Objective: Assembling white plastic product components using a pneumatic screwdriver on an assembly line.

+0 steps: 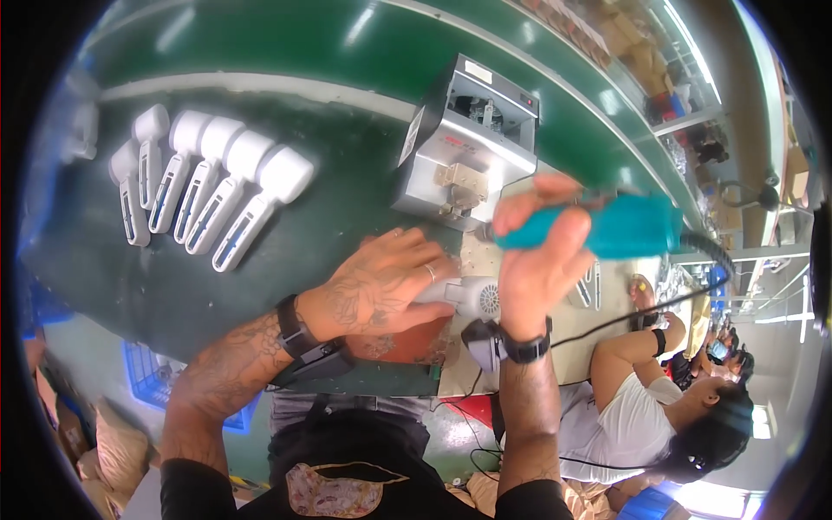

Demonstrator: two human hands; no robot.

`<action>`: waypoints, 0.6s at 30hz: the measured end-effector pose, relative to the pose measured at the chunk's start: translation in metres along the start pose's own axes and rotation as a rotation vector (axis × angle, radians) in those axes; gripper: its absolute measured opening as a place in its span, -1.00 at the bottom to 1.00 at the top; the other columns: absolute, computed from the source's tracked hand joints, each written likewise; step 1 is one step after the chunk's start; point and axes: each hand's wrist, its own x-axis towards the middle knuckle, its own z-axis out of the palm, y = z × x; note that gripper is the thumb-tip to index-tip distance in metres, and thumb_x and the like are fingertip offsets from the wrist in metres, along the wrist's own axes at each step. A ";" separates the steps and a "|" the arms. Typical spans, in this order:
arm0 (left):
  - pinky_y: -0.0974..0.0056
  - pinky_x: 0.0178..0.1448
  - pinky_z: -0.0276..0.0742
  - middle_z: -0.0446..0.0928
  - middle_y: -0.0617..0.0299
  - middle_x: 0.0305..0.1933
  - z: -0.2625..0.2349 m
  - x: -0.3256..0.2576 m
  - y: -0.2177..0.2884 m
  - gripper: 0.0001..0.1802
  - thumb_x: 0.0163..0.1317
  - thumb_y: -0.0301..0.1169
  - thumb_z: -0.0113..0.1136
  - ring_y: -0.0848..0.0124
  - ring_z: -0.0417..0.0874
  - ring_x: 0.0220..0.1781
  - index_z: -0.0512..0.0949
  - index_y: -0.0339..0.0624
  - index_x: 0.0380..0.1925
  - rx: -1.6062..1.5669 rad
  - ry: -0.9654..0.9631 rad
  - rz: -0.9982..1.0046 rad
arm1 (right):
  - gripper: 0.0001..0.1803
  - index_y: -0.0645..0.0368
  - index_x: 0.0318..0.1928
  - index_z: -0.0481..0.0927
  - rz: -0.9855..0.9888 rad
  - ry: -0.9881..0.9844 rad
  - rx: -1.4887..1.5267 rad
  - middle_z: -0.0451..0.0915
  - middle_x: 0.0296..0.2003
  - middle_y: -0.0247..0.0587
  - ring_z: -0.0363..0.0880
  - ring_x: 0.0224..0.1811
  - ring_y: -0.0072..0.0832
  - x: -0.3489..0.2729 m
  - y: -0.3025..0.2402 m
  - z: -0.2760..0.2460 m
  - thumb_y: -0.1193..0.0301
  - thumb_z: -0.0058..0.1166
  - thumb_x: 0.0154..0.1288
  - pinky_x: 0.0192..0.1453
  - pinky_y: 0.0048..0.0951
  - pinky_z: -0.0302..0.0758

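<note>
- Where the dark green work surface (286,243) reaches its left part, a row of white plastic handheld fan housings (208,186) lies side by side, round heads up, slotted handles pointing down and to the left; none is touched by either hand.
- Below the bench edge at lower left, a blue plastic crate (152,381) sits on the floor, partly hidden by the left forearm.
- At centre, the left hand (386,286) lies palm down with fingers curled over a white plastic fan housing (472,297), pinning it on a brown pad (403,342) at the near edge of the bench; a ring shows on one finger and a black wrist device (303,342) is strapped at the wrist.
- Just behind the hands, a silver metal box-shaped machine (468,143) stands on the bench, tilted in the view, its front bracket facing the hands.
- Right of centre, the right hand (537,260) is closed around a teal cylindrical electric screwdriver (607,225), held roughly level above the white housing; whether its tip touches the housing cannot be told.
- From the tool's right end, a black cable (693,299) runs off and loops back below.
- At far right, another person in a white shirt (624,416) sits at the same bench, well apart from the hands.
</note>
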 end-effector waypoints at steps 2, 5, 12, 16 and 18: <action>0.13 0.11 0.50 0.57 0.36 -0.04 -0.004 -0.002 -0.001 -0.57 0.12 -0.15 0.42 0.29 0.53 -0.01 0.62 0.00 -0.02 0.006 -0.010 -0.006 | -0.39 0.33 0.00 0.42 -0.104 -0.013 -0.049 0.51 -0.50 -0.19 0.51 -0.45 -0.42 0.018 0.008 0.015 -0.09 -0.09 0.53 -0.35 -0.39 0.43; 0.11 0.08 0.48 0.54 0.27 -0.08 0.002 -0.004 -0.004 -0.58 0.14 -0.15 0.38 0.23 0.51 -0.02 0.59 -0.05 -0.04 -0.005 0.020 0.029 | -0.48 0.29 -0.04 0.43 -0.130 -0.036 -0.058 0.53 -0.50 -0.21 0.53 -0.45 -0.44 0.029 0.017 0.025 -0.01 -0.05 0.54 -0.34 -0.43 0.45; 0.09 0.05 0.47 0.51 0.18 -0.13 -0.005 0.000 0.003 -0.56 0.13 -0.15 0.36 0.16 0.49 -0.03 0.56 -0.13 -0.05 -0.012 0.018 0.066 | -0.53 0.27 -0.10 0.45 -0.051 -0.048 -0.050 0.53 -0.53 -0.21 0.52 -0.49 -0.45 0.023 0.017 0.020 0.03 -0.04 0.55 -0.38 -0.44 0.45; 0.10 0.05 0.47 0.51 0.17 -0.13 -0.002 -0.004 -0.003 -0.57 0.12 -0.18 0.37 0.15 0.49 -0.02 0.56 -0.13 -0.06 -0.022 0.008 0.024 | -0.50 0.30 -0.07 0.45 0.004 -0.013 0.016 0.53 -0.51 -0.17 0.48 -0.50 -0.42 -0.002 0.002 0.018 0.02 -0.04 0.54 -0.39 -0.39 0.45; 0.12 0.06 0.50 0.58 0.31 -0.05 -0.001 -0.005 -0.001 -0.57 0.13 -0.19 0.38 0.27 0.54 -0.04 0.62 -0.02 0.01 0.001 0.018 0.003 | -0.35 0.29 -0.03 0.43 0.010 0.023 0.012 0.45 -0.57 -0.21 0.44 -0.54 -0.39 -0.020 -0.014 0.006 -0.17 -0.02 0.46 -0.42 -0.34 0.42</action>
